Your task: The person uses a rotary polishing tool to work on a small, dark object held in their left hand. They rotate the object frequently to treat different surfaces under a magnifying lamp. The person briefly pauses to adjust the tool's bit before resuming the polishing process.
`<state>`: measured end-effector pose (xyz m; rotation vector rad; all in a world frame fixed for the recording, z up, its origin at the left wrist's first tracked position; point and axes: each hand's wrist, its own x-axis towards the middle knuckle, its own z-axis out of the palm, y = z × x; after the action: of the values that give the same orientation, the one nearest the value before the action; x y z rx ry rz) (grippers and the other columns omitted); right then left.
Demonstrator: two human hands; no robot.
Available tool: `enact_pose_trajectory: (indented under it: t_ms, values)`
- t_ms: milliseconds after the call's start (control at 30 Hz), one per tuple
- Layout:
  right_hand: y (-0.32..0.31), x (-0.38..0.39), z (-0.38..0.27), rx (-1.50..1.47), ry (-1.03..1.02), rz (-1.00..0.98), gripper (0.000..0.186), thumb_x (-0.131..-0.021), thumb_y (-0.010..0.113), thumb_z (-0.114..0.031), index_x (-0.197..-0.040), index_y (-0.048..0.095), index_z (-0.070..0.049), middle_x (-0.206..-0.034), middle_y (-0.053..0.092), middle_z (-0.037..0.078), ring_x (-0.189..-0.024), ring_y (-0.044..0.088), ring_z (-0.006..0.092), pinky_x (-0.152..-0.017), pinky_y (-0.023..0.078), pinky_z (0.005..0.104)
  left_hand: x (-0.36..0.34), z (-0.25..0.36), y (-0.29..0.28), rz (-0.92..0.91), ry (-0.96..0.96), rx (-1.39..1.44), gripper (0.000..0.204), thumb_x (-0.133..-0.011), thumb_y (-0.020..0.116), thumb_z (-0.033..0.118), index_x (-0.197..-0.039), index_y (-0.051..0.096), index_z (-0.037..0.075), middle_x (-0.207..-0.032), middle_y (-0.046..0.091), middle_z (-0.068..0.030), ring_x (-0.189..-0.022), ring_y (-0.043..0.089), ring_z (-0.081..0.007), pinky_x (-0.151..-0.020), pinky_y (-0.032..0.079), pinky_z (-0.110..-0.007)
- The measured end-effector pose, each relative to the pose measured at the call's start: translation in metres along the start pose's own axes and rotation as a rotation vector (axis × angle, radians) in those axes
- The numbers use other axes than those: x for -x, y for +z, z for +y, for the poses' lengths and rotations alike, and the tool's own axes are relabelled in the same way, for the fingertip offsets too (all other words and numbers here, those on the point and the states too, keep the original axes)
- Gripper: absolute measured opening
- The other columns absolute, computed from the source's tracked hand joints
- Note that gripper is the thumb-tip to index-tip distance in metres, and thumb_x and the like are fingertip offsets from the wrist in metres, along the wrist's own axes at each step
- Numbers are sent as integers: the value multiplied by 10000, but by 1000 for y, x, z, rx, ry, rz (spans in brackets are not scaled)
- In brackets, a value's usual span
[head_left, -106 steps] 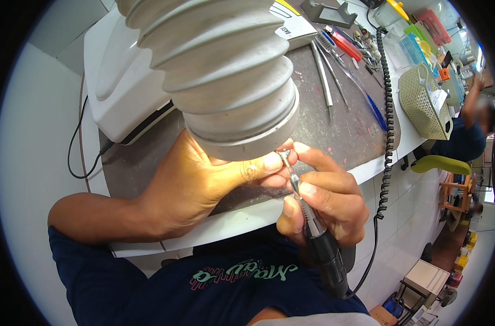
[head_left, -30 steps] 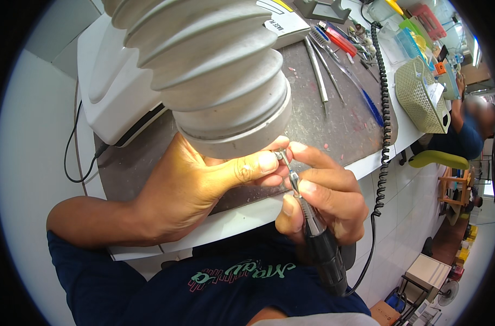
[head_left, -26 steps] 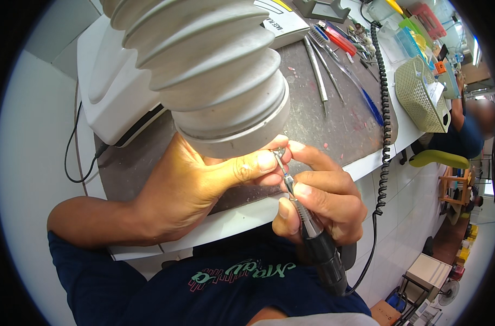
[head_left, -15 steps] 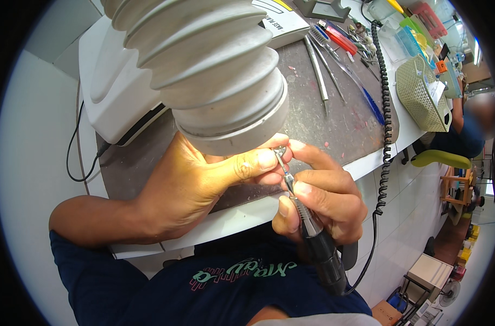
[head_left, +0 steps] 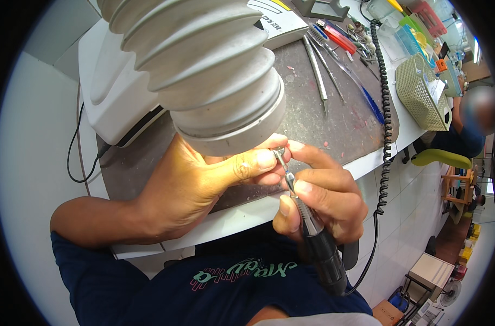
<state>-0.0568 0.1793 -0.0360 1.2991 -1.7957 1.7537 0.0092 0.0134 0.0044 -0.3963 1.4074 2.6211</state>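
My left hand (head_left: 196,185) pinches a small shiny metal piece (head_left: 280,150) between thumb and fingers, just below the mouth of a grey corrugated extraction hose (head_left: 204,98). My right hand (head_left: 329,201) grips a black-and-silver rotary handpiece (head_left: 322,250) like a pen; its thin bit meets the metal piece, and my right fingertips are close to the left ones. A cord runs from the handpiece's lower end into a coiled cable (head_left: 385,130) along the bench's right side. Both hands are over the front edge of the grey worn mat (head_left: 339,138).
A white machine (head_left: 111,65) stands left, a white box (head_left: 280,24) behind. Metal tools (head_left: 318,70), a red tool (head_left: 339,38), a blue-tipped instrument (head_left: 372,108) and a mesh basket (head_left: 421,89) lie right. A co-worker (head_left: 464,130) sits farther right by a green chair (head_left: 442,158).
The hose appears slightly further left and higher than earlier, along with the bench. My right hand and handpiece shifted a little left and up; the bit stays at the piece.
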Motion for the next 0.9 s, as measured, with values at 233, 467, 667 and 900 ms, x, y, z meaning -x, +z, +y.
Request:
enact_pose_trajectory:
  t_ms: [233, 467, 667, 900]
  values:
    - [0, 0, -2, 19, 2, -3, 256, -730, 764, -2, -923, 596, -20, -798, 647, 121, -888, 692, 366, -728, 604, 375, 0, -2, 0, 4, 19, 7, 267, -916, 585, 36, -1173, 563, -35, -1085, 595, -137, -973, 600, -176, -828, 522, -282]
    - [-1, -1, 1, -6, -18, -15, 256, -734, 768, -19, -928, 601, -26, -789, 652, 113, -882, 694, 367, -703, 603, 377, 0, -2, 1, 4, 33, 44, 268, -917, 580, 27, -1176, 560, -38, -1084, 585, -135, -994, 590, -196, -831, 517, -295]
    - [-1, -1, 2, -10, -21, -10, 257, -735, 772, -30, -927, 602, -31, -781, 649, 110, -881, 695, 363, -703, 601, 373, 0, -1, 1, -1, 32, 42, 269, -916, 583, 30, -1175, 560, -40, -1083, 586, -133, -992, 591, -194, -827, 514, -295]
    - [-1, -1, 1, 11, -15, -15, 260, -729, 777, -26, -923, 603, -29, -795, 651, 105, -887, 696, 355, -714, 600, 367, -1, -1, 2, 5, 18, 52, 272, -916, 584, 32, -1175, 558, -44, -1075, 591, -134, -976, 595, -185, -829, 521, -292]
